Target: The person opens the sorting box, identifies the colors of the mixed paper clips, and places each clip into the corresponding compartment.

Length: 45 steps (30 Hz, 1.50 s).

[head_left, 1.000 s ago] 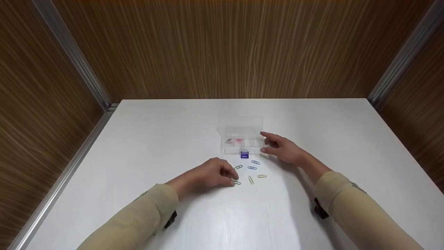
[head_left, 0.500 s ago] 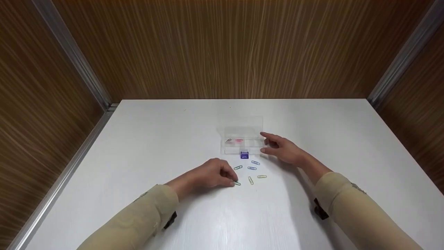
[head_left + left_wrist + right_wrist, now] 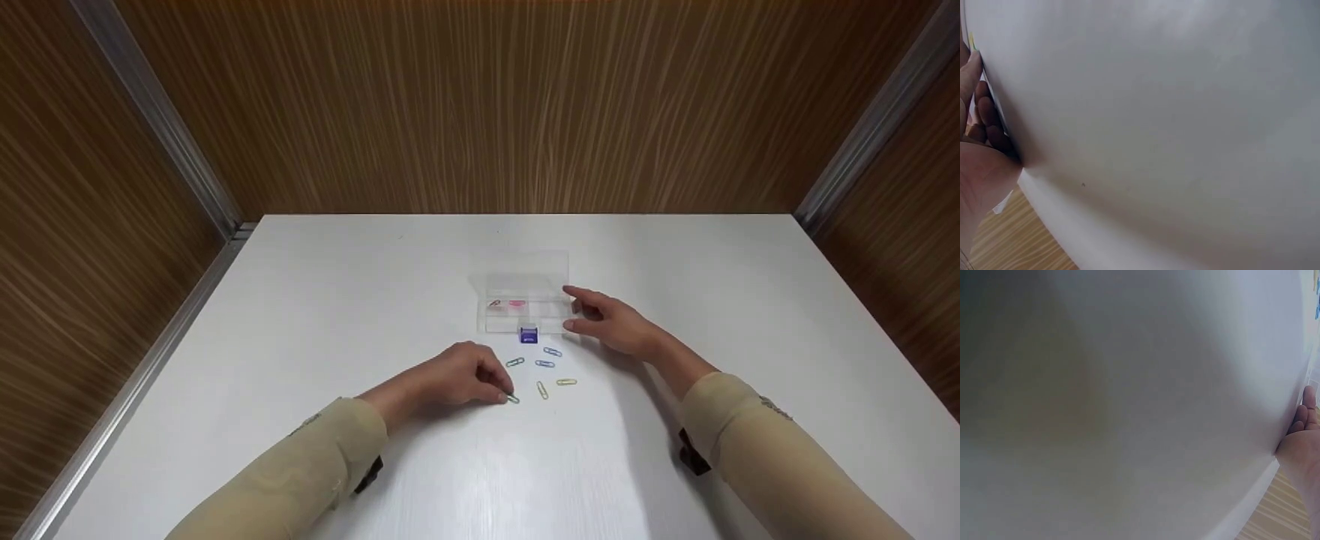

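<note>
My left hand (image 3: pixel 465 375) is low at the table, thumb and index finger pinching one end of a green paper clip (image 3: pixel 514 400). In the left wrist view, only part of that hand (image 3: pixel 979 107) shows at the left edge. My right hand (image 3: pixel 615 322) holds the right side of a clear plastic box (image 3: pixel 551 324), index finger at the back and thumb toward the front. The box's lid (image 3: pixel 527 264) stands raised behind it, and a purple latch (image 3: pixel 529 336) is at its front. Inside are a dark reddish paper clip (image 3: pixel 494 304) and a pink one in separate compartments.
Loose on the white table (image 3: pixel 337 300), in front of the box, lie another green paper clip (image 3: pixel 515 362), two blue paper clips (image 3: pixel 545 364) and two yellow paper clips (image 3: pixel 542 390). Wood-grain panels (image 3: pixel 480 105) wall the table at the back and sides.
The green paper clip at my left fingertips has turned slightly, its free end swinging toward me. My right hand and the box have stayed put.
</note>
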### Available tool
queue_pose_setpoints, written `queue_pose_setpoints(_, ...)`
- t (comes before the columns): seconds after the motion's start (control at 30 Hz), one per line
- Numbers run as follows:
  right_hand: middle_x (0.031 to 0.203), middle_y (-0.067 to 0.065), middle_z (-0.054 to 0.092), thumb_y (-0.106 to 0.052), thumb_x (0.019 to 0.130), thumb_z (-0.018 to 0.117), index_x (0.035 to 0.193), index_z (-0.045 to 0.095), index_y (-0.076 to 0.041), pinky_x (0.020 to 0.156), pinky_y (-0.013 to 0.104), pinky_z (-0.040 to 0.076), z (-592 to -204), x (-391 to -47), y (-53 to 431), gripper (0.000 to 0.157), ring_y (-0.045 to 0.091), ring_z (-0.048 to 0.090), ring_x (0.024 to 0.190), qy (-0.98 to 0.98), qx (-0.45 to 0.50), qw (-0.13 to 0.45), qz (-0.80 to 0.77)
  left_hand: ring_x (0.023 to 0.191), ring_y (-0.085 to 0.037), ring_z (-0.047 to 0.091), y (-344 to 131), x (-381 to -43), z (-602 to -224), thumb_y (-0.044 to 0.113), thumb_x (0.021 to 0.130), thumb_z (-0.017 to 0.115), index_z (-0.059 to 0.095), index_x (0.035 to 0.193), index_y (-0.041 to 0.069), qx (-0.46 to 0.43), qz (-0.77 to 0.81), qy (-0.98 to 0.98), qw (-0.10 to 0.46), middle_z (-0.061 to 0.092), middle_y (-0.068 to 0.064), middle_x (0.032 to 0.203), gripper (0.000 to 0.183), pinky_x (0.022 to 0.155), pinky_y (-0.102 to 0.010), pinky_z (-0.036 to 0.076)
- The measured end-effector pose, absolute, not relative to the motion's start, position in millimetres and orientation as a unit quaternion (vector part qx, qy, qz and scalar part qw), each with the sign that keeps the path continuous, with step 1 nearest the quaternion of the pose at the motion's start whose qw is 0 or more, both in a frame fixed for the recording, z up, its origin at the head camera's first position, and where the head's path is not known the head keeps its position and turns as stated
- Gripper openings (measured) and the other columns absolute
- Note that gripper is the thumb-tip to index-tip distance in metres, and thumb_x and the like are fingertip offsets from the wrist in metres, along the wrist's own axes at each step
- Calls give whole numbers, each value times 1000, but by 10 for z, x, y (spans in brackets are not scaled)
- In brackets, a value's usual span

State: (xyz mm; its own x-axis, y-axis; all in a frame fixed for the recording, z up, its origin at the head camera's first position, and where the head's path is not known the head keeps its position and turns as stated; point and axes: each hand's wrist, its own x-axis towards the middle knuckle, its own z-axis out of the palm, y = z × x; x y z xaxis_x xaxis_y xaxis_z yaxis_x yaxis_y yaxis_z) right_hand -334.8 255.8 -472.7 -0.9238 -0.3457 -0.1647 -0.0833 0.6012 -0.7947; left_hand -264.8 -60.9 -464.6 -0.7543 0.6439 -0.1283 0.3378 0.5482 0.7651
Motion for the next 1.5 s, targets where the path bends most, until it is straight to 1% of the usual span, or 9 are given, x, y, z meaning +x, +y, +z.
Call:
queue_pose_setpoints(0.23,145,9,49,-41,100,74,166,39,-28,121,51,27,-4727,-3352,2552,76,30,39,134,884,-121,153,-425,93,-8,56,-606,-2652,-4643,11,93,83,85,101,18,289,378,856,203,67,11,94,11,88,-29,46)
queue_pose_setpoints(0.4,147,9,49,-42,100,74,166,38,-29,123,52,25,-4719,-3352,2553,76,31,38,136,884,-119,156,-425,89,-7,56,-603,-2647,-4640,9,93,82,84,98,15,295,385,851,201,66,11,91,8,85,-28,47)
queue_pose_setpoints(0.57,148,9,48,-45,100,74,166,38,-29,124,53,25,-4715,-3353,2547,77,31,38,136,884,-117,158,-424,89,-6,57,-601,-2637,-4638,8,93,82,82,96,13,292,389,851,199,66,12,89,6,86,-27,47)
queue_pose_setpoints(0.9,144,8,49,-42,100,75,166,39,-29,117,47,28,-4711,-3337,2547,76,29,38,133,882,-110,154,-431,84,-6,55,-603,-2630,-4627,11,93,83,82,97,12,289,384,853,205,66,11,86,4,78,-25,46)
queue_pose_setpoints(1.13,151,8,48,-45,99,75,166,39,-31,124,52,23,-4720,-3342,2552,77,30,37,137,882,-108,158,-430,82,-6,55,-599,-2627,-4631,10,92,83,82,96,10,286,385,854,203,65,11,84,4,77,-25,46)
queue_pose_setpoints(1.33,152,9,47,-49,99,74,166,38,-31,125,56,21,-4725,-3356,2548,78,31,37,138,885,-112,158,-423,83,-7,56,-595,-2637,-4636,10,93,83,82,96,12,281,388,853,204,66,11,83,4,78,-26,46)
queue_pose_setpoints(1.5,156,9,46,-48,99,73,166,38,-32,126,55,21,-4725,-3352,2555,77,31,38,140,889,-113,155,-416,84,-8,56,-594,-2647,-4642,13,94,82,81,96,12,274,391,853,208,67,10,84,3,79,-27,46)
